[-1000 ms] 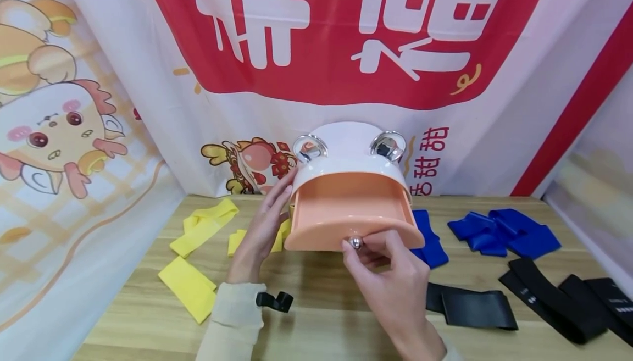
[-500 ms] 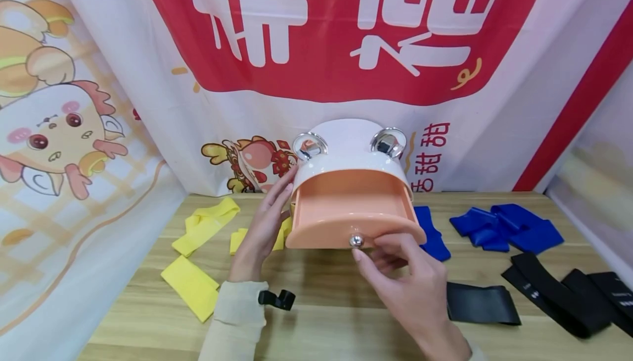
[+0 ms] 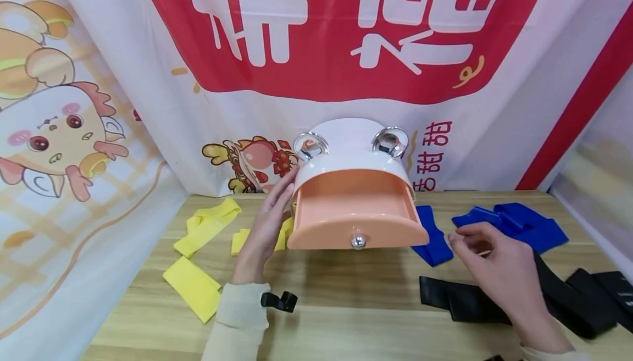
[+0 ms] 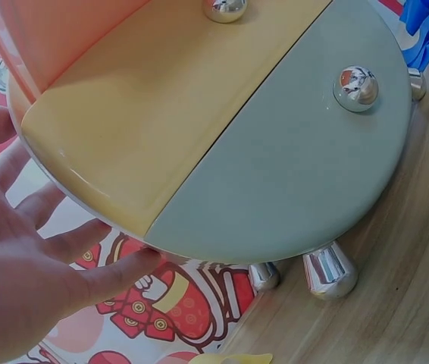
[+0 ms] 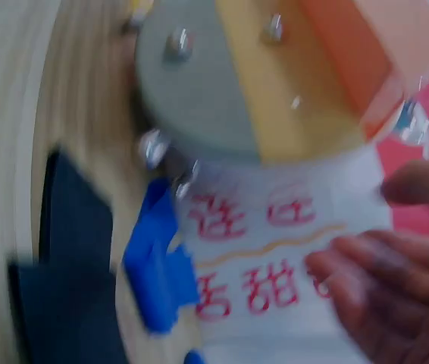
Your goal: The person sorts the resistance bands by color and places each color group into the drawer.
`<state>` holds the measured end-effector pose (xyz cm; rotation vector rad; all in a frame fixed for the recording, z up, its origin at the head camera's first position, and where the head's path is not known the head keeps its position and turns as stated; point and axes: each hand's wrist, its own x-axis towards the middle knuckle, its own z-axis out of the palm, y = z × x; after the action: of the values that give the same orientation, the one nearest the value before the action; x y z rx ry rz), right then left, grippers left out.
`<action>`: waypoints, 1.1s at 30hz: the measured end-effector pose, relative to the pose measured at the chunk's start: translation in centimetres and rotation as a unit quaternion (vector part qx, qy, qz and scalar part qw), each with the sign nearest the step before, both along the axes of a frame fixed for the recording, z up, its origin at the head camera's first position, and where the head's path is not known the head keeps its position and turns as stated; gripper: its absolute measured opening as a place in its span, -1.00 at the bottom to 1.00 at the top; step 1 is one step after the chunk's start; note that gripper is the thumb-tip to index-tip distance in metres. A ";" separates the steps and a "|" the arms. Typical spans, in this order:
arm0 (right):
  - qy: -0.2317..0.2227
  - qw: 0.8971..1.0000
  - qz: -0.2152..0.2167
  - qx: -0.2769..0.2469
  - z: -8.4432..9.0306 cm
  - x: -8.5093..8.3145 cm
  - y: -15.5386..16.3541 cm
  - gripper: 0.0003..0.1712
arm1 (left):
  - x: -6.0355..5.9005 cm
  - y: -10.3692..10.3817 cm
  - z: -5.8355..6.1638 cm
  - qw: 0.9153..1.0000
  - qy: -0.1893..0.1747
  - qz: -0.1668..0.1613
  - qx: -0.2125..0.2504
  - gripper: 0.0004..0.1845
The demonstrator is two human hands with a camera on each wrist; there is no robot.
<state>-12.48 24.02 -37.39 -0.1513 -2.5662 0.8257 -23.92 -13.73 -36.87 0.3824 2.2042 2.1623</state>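
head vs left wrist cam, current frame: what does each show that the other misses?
Only the head view shows the right hand and the black bands. Only the left wrist view shows the grey-green drawer and silver feet. Both show the left hand, pulled-out orange drawer, some blue band and wooden tabletop.

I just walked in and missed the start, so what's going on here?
A person's left hand rests against the side of a white cabinet, whose orange top drawer stands open. The right hand is apart from it, holding nothing, near blue strips and black strips. Yellow strips lie at the left.
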 end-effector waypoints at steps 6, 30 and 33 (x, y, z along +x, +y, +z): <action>-0.209 0.974 0.066 0.061 -1.6 -3.6 2.4 -0.27 | 0.0 0.0 0.1 1.000 -0.002 -0.002 0.008 -0.51; -0.205 0.963 0.138 0.107 -4.9 -7.8 0.7 -0.06 | 0.1 0.0 0.1 1.000 -0.006 0.000 0.006 -0.48; -0.191 0.967 0.136 0.097 -5.2 -7.9 1.0 -0.13 | 0.1 0.0 0.1 1.000 -0.004 -0.002 0.008 -0.48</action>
<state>-20.36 25.04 -42.63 0.1184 -3.0652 0.6860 -23.82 -13.73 -36.76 0.3769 2.1809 2.1767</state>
